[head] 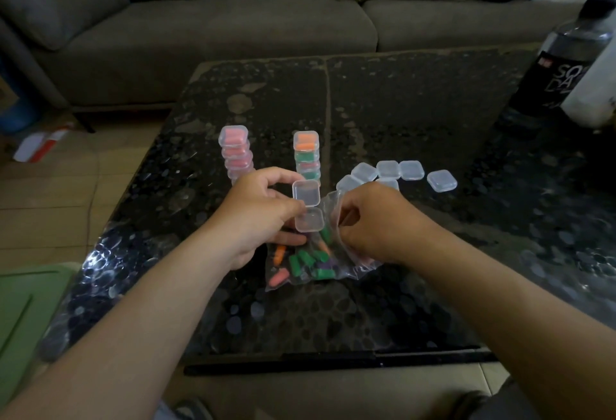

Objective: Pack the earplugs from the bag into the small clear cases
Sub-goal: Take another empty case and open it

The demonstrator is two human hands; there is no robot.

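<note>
A person's left hand (263, 216) pinches an open clear case (309, 219) between thumb and fingers at the centre of the frame. Its hinged lid is tipped up and its base is empty. Just to the right, the right hand (380, 223) curls its fingers around the raised plastic edge of the bag (361, 264), which lies on the dark pebbled table (416, 103) below the case. Green, orange, pink and purple earplugs (306, 261) show through the bag.

Above the hands stand two stacks of filled cases: a pink stack (236, 153) to the left and an orange-and-green stack (307, 154) beside it. Closed empty cases (388, 169) lie scattered right of centre.

At the upper right, a dark bottle (563, 63) carries a black label with the white letters "SO" above "DA"; the rest is cut off. A grey sofa (233, 19) fills the top of the frame.
</note>
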